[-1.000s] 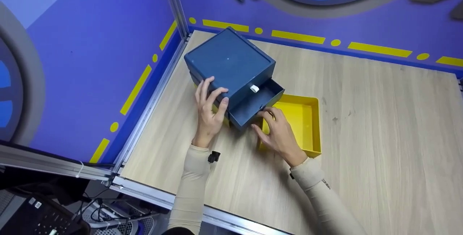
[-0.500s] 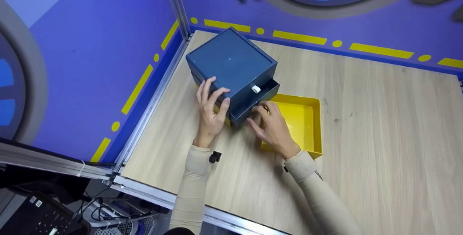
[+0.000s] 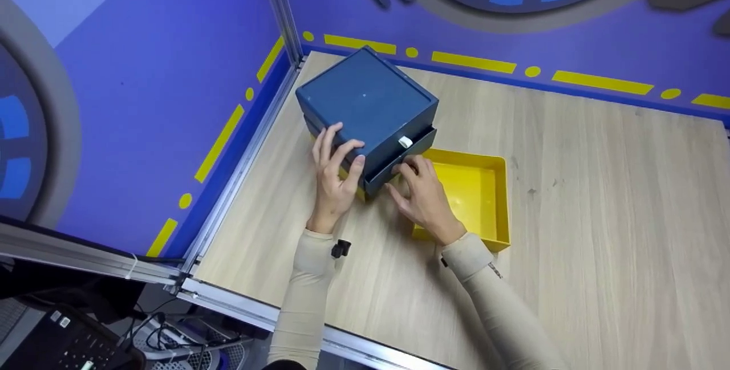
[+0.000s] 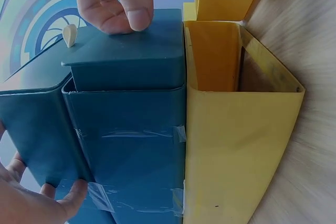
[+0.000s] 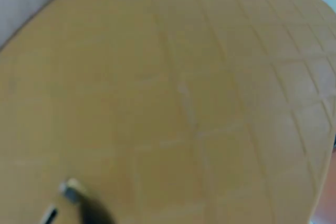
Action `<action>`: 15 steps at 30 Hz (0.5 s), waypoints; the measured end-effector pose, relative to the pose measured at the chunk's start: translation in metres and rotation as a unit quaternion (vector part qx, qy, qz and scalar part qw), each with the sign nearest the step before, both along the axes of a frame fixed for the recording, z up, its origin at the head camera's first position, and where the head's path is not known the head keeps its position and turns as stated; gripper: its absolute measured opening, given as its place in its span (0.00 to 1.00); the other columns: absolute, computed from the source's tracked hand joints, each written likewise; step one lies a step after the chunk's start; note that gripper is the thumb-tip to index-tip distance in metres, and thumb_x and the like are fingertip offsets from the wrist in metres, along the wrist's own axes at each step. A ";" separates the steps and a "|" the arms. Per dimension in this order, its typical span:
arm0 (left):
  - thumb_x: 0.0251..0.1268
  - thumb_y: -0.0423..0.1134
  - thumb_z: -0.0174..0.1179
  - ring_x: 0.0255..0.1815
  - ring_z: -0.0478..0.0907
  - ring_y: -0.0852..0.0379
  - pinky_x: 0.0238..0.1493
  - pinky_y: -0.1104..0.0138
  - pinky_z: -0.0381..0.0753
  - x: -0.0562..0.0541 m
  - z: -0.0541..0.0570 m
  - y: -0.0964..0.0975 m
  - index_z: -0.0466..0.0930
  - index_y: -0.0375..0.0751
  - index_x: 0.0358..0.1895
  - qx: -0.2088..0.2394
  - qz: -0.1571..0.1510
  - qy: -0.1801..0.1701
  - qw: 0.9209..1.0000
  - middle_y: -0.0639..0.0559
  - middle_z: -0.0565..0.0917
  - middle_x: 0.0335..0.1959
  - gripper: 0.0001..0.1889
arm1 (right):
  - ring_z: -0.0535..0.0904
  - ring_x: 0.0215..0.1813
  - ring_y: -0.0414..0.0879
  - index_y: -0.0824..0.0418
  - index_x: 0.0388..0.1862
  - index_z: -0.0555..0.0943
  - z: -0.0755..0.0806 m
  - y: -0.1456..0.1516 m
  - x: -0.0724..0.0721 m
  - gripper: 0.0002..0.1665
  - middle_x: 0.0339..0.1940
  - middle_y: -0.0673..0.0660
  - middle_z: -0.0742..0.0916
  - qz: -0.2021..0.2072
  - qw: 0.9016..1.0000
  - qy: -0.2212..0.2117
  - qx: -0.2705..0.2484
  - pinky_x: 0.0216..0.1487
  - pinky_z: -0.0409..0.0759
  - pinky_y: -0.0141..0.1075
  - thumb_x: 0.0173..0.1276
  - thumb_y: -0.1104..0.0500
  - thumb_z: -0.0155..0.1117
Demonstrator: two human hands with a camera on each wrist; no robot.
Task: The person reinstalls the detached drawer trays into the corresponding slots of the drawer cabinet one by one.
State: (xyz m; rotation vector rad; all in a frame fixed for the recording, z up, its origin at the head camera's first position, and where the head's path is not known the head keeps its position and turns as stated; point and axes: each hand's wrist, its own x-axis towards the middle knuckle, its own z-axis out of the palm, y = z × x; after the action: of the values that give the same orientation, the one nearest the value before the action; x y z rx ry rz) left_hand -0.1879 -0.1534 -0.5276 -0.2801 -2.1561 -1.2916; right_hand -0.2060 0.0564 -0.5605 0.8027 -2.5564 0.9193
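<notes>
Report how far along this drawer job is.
Done: the upper blue drawer looks shut. In hand: the right hand touches the lower blue drawer, which sticks out slightly, while the left hand rests on the stack. Remaining: probably the yellow drawer, lying outside the open yellow casing.

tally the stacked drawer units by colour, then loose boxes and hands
Blue: 2 (top blue unit, middle blue unit)
Yellow: 1 (bottom yellow unit)
Loose: 1 (yellow box)
Hands: 2 (left hand, right hand)
Total: 6

Purple-blue walls [image 3: 171, 62] with yellow dashes [image 3: 473, 62]; pale wood-grain table [image 3: 599, 216]; metal edging [image 3: 228, 303]
</notes>
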 end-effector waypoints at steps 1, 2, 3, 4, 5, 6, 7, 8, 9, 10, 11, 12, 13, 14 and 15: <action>0.82 0.60 0.53 0.87 0.50 0.36 0.83 0.34 0.47 0.000 0.000 0.000 0.86 0.50 0.55 0.000 0.000 0.000 1.000 0.42 0.68 0.81 0.20 | 0.75 0.60 0.58 0.61 0.53 0.83 0.001 -0.001 0.000 0.17 0.59 0.63 0.81 -0.001 1.000 -0.004 0.003 0.62 0.82 0.48 0.74 0.52 0.72; 0.82 0.59 0.53 0.87 0.50 0.36 0.83 0.34 0.47 0.000 0.000 0.000 0.86 0.50 0.55 0.000 0.000 0.001 1.000 0.42 0.68 0.81 0.20 | 0.75 0.60 0.58 0.61 0.53 0.83 0.002 -0.001 -0.001 0.17 0.60 0.63 0.80 -0.001 1.000 -0.009 0.006 0.62 0.82 0.48 0.74 0.52 0.72; 0.82 0.59 0.53 0.87 0.50 0.36 0.83 0.34 0.47 -0.001 0.000 0.000 0.86 0.50 0.55 0.001 0.000 0.002 1.000 0.42 0.68 0.80 0.20 | 0.75 0.60 0.58 0.61 0.53 0.83 0.003 -0.002 -0.002 0.17 0.60 0.63 0.80 -0.001 1.000 -0.013 0.009 0.62 0.81 0.48 0.74 0.52 0.72; 0.82 0.59 0.53 0.87 0.50 0.36 0.83 0.34 0.47 -0.001 0.000 0.000 0.86 0.50 0.55 0.003 0.000 0.003 1.000 0.42 0.68 0.80 0.20 | 0.74 0.60 0.58 0.61 0.53 0.83 0.004 -0.003 -0.002 0.17 0.60 0.63 0.80 -0.001 1.000 -0.017 0.013 0.62 0.81 0.47 0.74 0.51 0.72; 0.82 0.58 0.54 0.87 0.50 0.36 0.83 0.34 0.47 -0.001 0.000 0.000 0.86 0.50 0.55 0.005 0.000 0.006 1.000 0.42 0.68 0.80 0.19 | 0.74 0.60 0.58 0.61 0.53 0.83 0.005 -0.004 -0.003 0.17 0.59 0.63 0.80 -0.001 1.000 -0.020 0.017 0.61 0.81 0.47 0.74 0.51 0.72; 0.82 0.57 0.55 0.87 0.50 0.35 0.83 0.34 0.46 -0.001 0.000 0.000 0.86 0.50 0.55 0.008 -0.001 0.009 1.000 0.41 0.69 0.80 0.18 | 0.74 0.60 0.58 0.61 0.53 0.83 0.005 -0.005 -0.004 0.17 0.59 0.63 0.80 -0.001 1.000 -0.021 0.020 0.61 0.82 0.47 0.74 0.51 0.72; 0.82 0.56 0.55 0.86 0.50 0.35 0.83 0.34 0.46 -0.002 -0.001 0.000 0.87 0.50 0.55 0.011 -0.001 0.014 1.000 0.41 0.69 0.80 0.17 | 0.74 0.59 0.58 0.61 0.53 0.83 0.006 -0.006 -0.004 0.18 0.59 0.63 0.80 -0.001 0.999 -0.023 0.023 0.60 0.82 0.47 0.74 0.51 0.72; 0.82 0.55 0.56 0.86 0.50 0.35 0.83 0.34 0.46 -0.002 -0.001 0.000 0.87 0.50 0.54 0.013 -0.001 0.017 1.000 0.40 0.69 0.80 0.17 | 0.74 0.59 0.58 0.61 0.53 0.83 0.006 -0.007 -0.005 0.18 0.59 0.63 0.80 -0.001 0.999 -0.024 0.024 0.60 0.82 0.48 0.73 0.52 0.73; 0.82 0.55 0.56 0.86 0.50 0.35 0.84 0.34 0.46 -0.002 -0.001 0.001 0.87 0.50 0.54 0.014 0.000 0.020 1.000 0.40 0.69 0.80 0.17 | 0.74 0.59 0.58 0.61 0.54 0.83 0.006 -0.008 -0.006 0.18 0.59 0.63 0.80 -0.001 0.999 -0.024 0.024 0.60 0.82 0.48 0.73 0.52 0.73; 0.81 0.54 0.57 0.86 0.50 0.35 0.84 0.35 0.46 -0.003 -0.001 0.001 0.87 0.50 0.54 0.015 0.000 0.022 1.000 0.40 0.70 0.80 0.16 | 0.74 0.60 0.59 0.61 0.54 0.83 0.006 -0.009 -0.006 0.19 0.59 0.63 0.80 -0.001 0.999 -0.025 0.024 0.60 0.82 0.48 0.73 0.52 0.73; 0.81 0.54 0.57 0.86 0.50 0.35 0.84 0.35 0.46 -0.003 -0.001 0.002 0.87 0.49 0.54 0.016 0.000 0.023 1.000 0.40 0.70 0.80 0.16 | 0.74 0.60 0.59 0.61 0.54 0.83 0.006 -0.009 -0.007 0.19 0.59 0.63 0.80 -0.002 0.999 -0.027 0.025 0.61 0.82 0.48 0.73 0.51 0.73; 0.81 0.54 0.57 0.87 0.50 0.35 0.84 0.35 0.46 -0.003 -0.001 0.002 0.87 0.49 0.54 0.016 -0.001 0.021 1.000 0.40 0.70 0.80 0.16 | 0.74 0.60 0.59 0.62 0.55 0.83 0.005 -0.010 -0.008 0.20 0.59 0.64 0.80 -0.002 0.999 -0.027 0.026 0.61 0.82 0.49 0.72 0.51 0.74; 0.82 0.55 0.56 0.87 0.50 0.35 0.84 0.35 0.46 -0.003 -0.001 0.003 0.87 0.50 0.54 0.016 -0.001 0.019 1.000 0.41 0.70 0.80 0.17 | 0.74 0.60 0.59 0.62 0.55 0.83 0.005 -0.010 -0.008 0.21 0.59 0.64 0.79 -0.002 0.999 -0.028 0.028 0.61 0.82 0.49 0.72 0.51 0.74; 0.82 0.56 0.56 0.87 0.50 0.36 0.84 0.35 0.46 -0.003 -0.001 0.003 0.87 0.50 0.54 0.015 -0.001 0.016 1.000 0.41 0.69 0.80 0.17 | 0.74 0.60 0.59 0.62 0.56 0.83 0.005 -0.010 -0.009 0.21 0.59 0.64 0.79 -0.002 0.999 -0.028 0.029 0.60 0.82 0.49 0.72 0.51 0.74; 0.82 0.57 0.55 0.87 0.50 0.36 0.84 0.35 0.46 -0.002 -0.002 0.004 0.87 0.50 0.54 0.014 0.000 0.014 1.000 0.42 0.69 0.80 0.18 | 0.74 0.60 0.59 0.62 0.56 0.83 0.005 -0.010 -0.009 0.22 0.59 0.64 0.79 -0.002 0.999 -0.027 0.031 0.59 0.82 0.48 0.72 0.50 0.75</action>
State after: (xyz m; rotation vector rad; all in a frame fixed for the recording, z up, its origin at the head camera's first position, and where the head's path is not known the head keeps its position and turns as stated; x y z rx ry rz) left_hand -0.1904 -0.1497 -0.5293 -0.2858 -2.1121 -1.3102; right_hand -0.2152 0.0468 -0.5557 0.8007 -2.6435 0.8764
